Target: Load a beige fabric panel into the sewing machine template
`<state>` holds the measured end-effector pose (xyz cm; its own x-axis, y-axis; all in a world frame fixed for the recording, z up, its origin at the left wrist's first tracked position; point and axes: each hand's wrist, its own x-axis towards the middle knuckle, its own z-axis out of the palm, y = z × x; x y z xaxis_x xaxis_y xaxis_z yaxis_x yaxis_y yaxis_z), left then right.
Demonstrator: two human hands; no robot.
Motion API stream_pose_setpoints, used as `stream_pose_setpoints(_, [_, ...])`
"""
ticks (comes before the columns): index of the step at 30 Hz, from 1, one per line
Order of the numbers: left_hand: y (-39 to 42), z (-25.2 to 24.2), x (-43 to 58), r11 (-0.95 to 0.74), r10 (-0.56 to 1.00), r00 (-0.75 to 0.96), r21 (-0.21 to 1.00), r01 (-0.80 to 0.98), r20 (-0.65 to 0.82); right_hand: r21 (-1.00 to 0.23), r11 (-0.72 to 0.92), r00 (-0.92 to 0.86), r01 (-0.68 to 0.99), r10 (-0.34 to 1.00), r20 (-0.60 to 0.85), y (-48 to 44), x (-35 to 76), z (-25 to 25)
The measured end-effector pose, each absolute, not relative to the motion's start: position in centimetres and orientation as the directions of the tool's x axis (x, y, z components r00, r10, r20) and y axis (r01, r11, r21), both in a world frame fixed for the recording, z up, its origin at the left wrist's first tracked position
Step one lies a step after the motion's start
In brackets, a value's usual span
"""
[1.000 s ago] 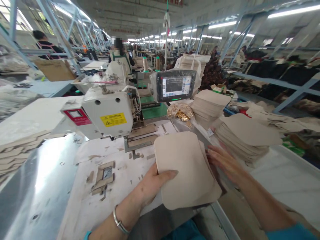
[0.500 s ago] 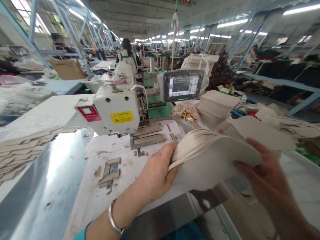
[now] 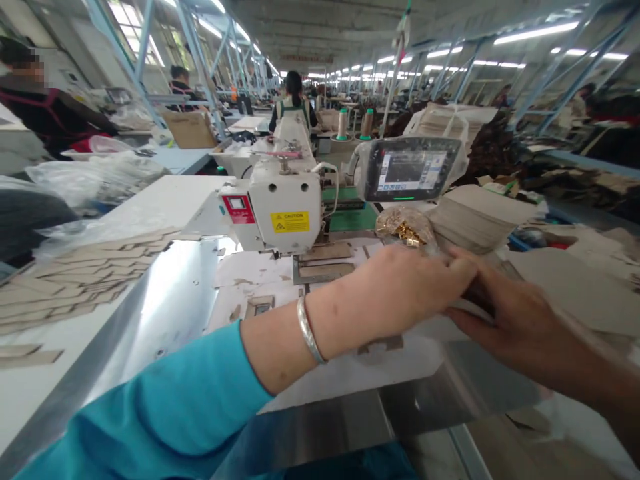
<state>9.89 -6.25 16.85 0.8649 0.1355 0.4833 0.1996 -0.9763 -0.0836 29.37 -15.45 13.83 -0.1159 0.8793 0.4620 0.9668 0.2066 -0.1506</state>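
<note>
My left hand (image 3: 420, 283), with a silver bangle at the wrist, reaches across to the right, its fingers closed and mostly hidden from me. Close against it, my right hand (image 3: 520, 310) curls its fingers around the beige panels (image 3: 473, 307). Only a small part of these panels shows between the two hands; the rest is covered. Left of the hands stands a white sewing machine (image 3: 285, 200) with a metal clamp frame (image 3: 320, 273) over the white work plate. A small square beige piece (image 3: 260, 307) with a window lies on that plate.
Beige strips (image 3: 95, 273) overlap on the left table. A touch screen (image 3: 413, 170) stands behind the hands, above a plastic bag of gold-coloured metal fittings (image 3: 407, 230). Stacked beige panels (image 3: 480, 213) are at the right. Other people (image 3: 295, 110) sit further off.
The fanned stack of beige panels, broad in view before, is now mostly hidden. My left hand has moved right, up against my right hand. The view has turned left.
</note>
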Motion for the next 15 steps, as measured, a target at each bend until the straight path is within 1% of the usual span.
stream_pose_setpoints(2, [-4.9,15.0,8.1,-0.958,0.285,0.822,0.172,0.229,0.493,-0.261,0.152,-0.015,0.953,0.887,0.461,-15.4,30.5,12.9])
stream_pose_setpoints(3, [-4.3,13.5,7.1,-0.916,0.376,0.783,0.329,0.231,0.496,-0.349,0.107,0.066,0.931,0.891,0.450,-15.6,31.2,12.6])
stream_pose_setpoints(4, [-3.8,11.6,6.2,-0.842,0.478,0.726,0.493,0.219,0.494,-0.462,0.049,0.171,0.885,0.890,0.422,-16.0,31.9,12.3])
stream_pose_setpoints(5, [-3.4,9.5,5.5,-0.722,0.588,0.672,0.667,0.186,0.450,-0.594,-0.019,0.298,0.804,0.878,0.374,-16.5,32.5,12.1])
stream_pose_setpoints(6, [-3.3,7.3,5.1,-0.548,0.685,0.638,0.826,0.132,0.352,-0.725,-0.083,0.430,0.683,0.848,0.308,-16.9,32.8,11.7])
stream_pose_setpoints(7, [-3.3,5.3,5.0,-0.347,0.761,0.600,0.936,0.058,0.245,-0.838,-0.126,0.548,0.531,0.805,0.227,-17.3,33.0,11.3])
stream_pose_setpoints(8, [-3.5,3.5,5.2,-0.177,0.789,0.596,0.984,-0.011,0.149,-0.920,-0.137,0.638,0.368,0.757,0.143,-17.5,32.9,10.9])
stream_pose_setpoints(9, [-3.8,2.3,5.6,-0.060,0.778,0.618,0.993,-0.103,0.111,-0.969,-0.120,0.694,0.217,0.717,0.067,-17.7,32.6,10.4])
stream_pose_setpoints(10, [-4.1,1.6,6.1,0.027,0.750,0.652,0.980,-0.197,0.111,-0.992,-0.081,0.723,0.095,0.690,0.012,-17.8,32.2,9.8])
stream_pose_setpoints(11, [-4.3,1.5,6.6,0.090,0.716,0.686,0.958,-0.272,0.128,-0.999,-0.037,0.734,0.010,0.678,-0.018,-17.9,31.7,9.2])
stream_pose_setpoints(12, [-4.5,1.9,7.1,0.132,0.692,0.706,0.936,-0.327,0.149,-0.999,0.002,0.733,-0.037,0.680,-0.025,-17.9,31.2,8.6])
stream_pose_setpoints(13, [-4.7,2.6,7.3,0.155,0.692,0.705,0.921,-0.359,0.158,-0.998,0.037,0.728,-0.042,0.685,-0.006,-17.9,30.8,8.1])
stream_pose_setpoints(14, [-4.8,3.4,7.3,0.154,0.719,0.678,0.917,-0.368,0.152,-0.998,0.064,0.719,-0.003,0.694,0.042,-17.8,30.5,7.6])
stream_pose_setpoints(15, [-4.9,4.2,7.2,0.125,0.763,0.630,0.924,-0.361,0.142,-0.994,0.086,0.703,0.071,0.703,0.111,-17.7,30.3,7.1])
